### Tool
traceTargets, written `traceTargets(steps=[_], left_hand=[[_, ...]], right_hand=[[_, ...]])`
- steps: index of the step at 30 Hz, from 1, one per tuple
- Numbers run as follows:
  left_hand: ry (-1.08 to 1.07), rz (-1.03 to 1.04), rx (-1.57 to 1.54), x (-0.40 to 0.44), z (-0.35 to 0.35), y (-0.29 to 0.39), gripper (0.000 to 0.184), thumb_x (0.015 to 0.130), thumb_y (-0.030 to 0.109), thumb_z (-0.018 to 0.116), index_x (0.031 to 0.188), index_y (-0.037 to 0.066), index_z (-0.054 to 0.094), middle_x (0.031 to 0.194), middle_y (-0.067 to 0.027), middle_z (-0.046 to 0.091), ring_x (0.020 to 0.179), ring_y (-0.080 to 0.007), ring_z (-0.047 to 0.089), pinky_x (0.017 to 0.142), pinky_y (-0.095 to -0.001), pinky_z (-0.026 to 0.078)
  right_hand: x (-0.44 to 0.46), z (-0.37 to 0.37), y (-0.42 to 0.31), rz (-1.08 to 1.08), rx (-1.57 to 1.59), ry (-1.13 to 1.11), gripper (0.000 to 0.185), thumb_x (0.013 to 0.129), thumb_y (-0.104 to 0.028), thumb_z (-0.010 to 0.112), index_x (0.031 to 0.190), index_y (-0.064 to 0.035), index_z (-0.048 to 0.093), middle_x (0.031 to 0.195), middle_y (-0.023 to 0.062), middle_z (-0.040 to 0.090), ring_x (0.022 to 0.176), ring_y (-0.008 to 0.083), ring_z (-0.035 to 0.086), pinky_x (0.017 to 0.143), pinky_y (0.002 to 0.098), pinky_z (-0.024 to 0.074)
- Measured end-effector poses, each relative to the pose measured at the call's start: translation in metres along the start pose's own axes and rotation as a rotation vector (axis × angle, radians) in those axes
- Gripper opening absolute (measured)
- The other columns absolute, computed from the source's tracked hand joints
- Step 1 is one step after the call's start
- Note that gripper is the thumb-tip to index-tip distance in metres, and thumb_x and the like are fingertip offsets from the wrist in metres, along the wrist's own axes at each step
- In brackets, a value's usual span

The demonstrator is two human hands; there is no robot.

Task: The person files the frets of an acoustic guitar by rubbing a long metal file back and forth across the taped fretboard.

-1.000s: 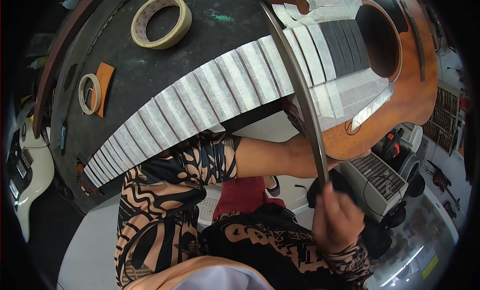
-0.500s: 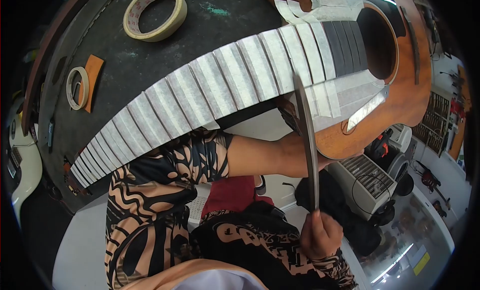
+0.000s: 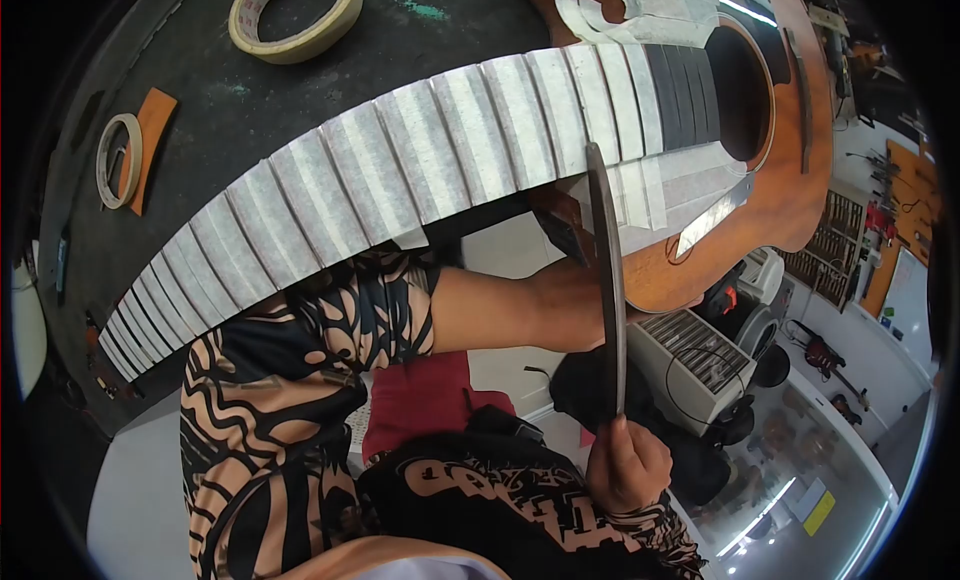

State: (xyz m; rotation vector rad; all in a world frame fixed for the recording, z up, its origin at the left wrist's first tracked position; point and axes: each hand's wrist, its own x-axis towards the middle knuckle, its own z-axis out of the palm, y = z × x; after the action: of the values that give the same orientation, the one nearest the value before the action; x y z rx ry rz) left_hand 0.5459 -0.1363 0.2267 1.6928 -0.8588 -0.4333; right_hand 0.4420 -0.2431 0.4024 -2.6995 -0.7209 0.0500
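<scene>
We are wrapping our right hand's (image 3: 630,462) fingers around a metal bar (image 3: 607,270), its tip overlapping the guitar's (image 3: 790,205) taped neck along the desk's (image 3: 430,55) near edge. Our left hand (image 3: 582,305) is hiding partly behind the guitar; we cannot tell its fingers' state.

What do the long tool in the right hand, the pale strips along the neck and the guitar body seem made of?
Long tool: probably steel; dark grey, slim, with a dull sheen.
Pale strips: likely paper masking tape; mostly matte, with lighter bands where layers seem to overlap.
Guitar body: wood or veneer, by its warm brown, faintly streaked surface; the finish looks satin.
</scene>
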Motion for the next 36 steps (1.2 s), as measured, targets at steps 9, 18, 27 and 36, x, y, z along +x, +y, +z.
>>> traceTargets(steps=[9,18,27,36], left_hand=[[0.049,0.03,-0.003,0.002,0.0,0.002,0.036,0.09,0.02,0.045,0.125,0.009,0.049,0.117,-0.0163,0.053,0.108,-0.0339,0.054,0.089,-0.0437,0.046],[0.322,0.267,0.055,0.0,0.004,0.001,0.026,0.083,0.009,0.051,0.105,-0.001,0.06,0.094,-0.0228,0.064,0.087,-0.0375,0.066,0.073,-0.0446,0.056],[0.334,0.228,0.12,-0.002,-0.002,0.006,0.022,0.082,0.009,0.051,0.098,-0.003,0.061,0.096,-0.0229,0.065,0.088,-0.0365,0.067,0.072,-0.0449,0.056],[0.063,0.124,0.096,-0.008,-0.008,0.01,0.02,0.08,0.011,0.054,0.095,0.002,0.063,0.092,-0.0203,0.066,0.081,-0.0344,0.067,0.07,-0.0456,0.056]], right_hand=[[0.143,0.001,-0.026,0.056,0.026,-0.034,0.042,0.077,0.007,0.067,0.119,0.0003,0.062,0.073,0.0141,0.063,0.058,0.0237,0.06,0.058,0.0302,0.0489],[0.005,-0.007,-0.013,0.048,-0.001,-0.007,0.045,0.065,0.009,0.07,0.11,0.0013,0.064,0.075,0.0143,0.065,0.058,0.024,0.063,0.048,0.0285,0.0469],[0.127,-0.004,-0.028,0.077,0.035,-0.05,0.043,0.077,0.007,0.067,0.12,0.0018,0.062,0.072,0.0152,0.062,0.058,0.0226,0.061,0.057,0.0288,0.0491],[0.01,-0.005,-0.013,0.054,0.063,-0.007,0.048,0.064,0.009,0.07,0.11,0.0018,0.065,0.076,0.0141,0.065,0.053,0.0227,0.06,0.046,0.0292,0.0463]])
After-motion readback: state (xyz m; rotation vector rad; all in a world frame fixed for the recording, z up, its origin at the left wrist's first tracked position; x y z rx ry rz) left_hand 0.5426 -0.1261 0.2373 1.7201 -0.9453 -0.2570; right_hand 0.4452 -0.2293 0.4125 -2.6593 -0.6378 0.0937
